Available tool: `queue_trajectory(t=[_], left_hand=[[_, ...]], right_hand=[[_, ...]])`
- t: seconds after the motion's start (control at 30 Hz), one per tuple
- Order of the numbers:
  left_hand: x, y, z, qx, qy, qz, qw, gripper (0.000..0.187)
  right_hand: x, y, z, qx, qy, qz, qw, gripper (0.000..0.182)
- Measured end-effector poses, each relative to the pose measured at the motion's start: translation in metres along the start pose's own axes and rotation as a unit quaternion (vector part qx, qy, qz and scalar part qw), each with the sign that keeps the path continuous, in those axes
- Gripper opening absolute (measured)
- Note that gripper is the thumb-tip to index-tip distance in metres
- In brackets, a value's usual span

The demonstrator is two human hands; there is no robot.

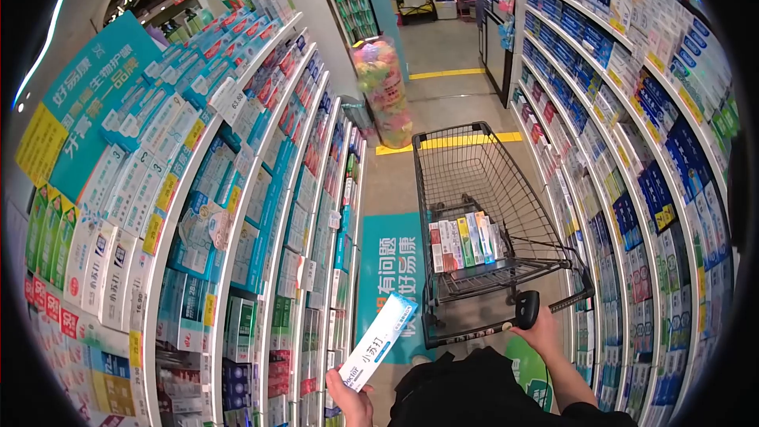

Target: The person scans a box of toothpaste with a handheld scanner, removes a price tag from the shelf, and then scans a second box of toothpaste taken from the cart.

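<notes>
— Black clothing [458, 387] filled the spot nearest the camera. What was going on beyond it?

— Shopping, by the look of it, and a box [378, 345] was in hand. The left hand [351, 402] held it by its lower end, out between the left shelf [175, 217] and the cart [474, 160]. I'd judge the step as looking it over: its printed front faced the camera.

— And the fingers?

— On the left, closed on the box, thumb along one side, the others partly hidden behind. It sat tilted, its far end pointing up and to the right.

— The right hand [541, 332]?

— Closed on the handle [470, 338], just beside a black knob [527, 309], with that forearm reaching forward from the lower right. The knob hid some of the grip.

— So what did the next move call for?

— If the box was wanted, probably a swing to the right, over the handle, then a gentle release beside the row of boxes [465, 243] in the cart's near end. Otherwise, a reach back to the shelf.
</notes>
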State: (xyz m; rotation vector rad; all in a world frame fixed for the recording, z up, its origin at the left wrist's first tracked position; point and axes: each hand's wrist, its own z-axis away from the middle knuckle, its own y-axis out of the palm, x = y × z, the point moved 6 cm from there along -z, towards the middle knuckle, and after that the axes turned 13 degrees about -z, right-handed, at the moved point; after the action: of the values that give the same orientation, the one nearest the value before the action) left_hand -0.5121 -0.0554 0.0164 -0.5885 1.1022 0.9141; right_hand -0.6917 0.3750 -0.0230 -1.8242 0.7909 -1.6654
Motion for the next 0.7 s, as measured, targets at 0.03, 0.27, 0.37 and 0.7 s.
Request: queue_trajectory(t=[0.03,0.27,0.37,0.7], left_hand=[[-0.001,-0.002,-0.006,0.011,-0.003,-0.008,1.000,0.034],[-0.021,-0.005,-0.033,0.046,-0.024,-0.028,0.998,0.035],[-0.021,-0.005,-0.044,0.053,-0.031,-0.042,0.997,0.034],[-0.025,0.039,-0.059,0.067,-0.038,-0.052,0.996,0.033]], right_hand=[[0.001,0.004,0.003,-0.007,0.001,0.001,1.000,0.066],[0.018,0.018,0.004,-0.057,-0.008,-0.001,0.998,0.065],[0.019,0.021,-0.004,-0.049,0.001,-0.010,0.999,0.066],[0.002,0.025,-0.066,-0.046,0.000,-0.026,0.999,0.065]])
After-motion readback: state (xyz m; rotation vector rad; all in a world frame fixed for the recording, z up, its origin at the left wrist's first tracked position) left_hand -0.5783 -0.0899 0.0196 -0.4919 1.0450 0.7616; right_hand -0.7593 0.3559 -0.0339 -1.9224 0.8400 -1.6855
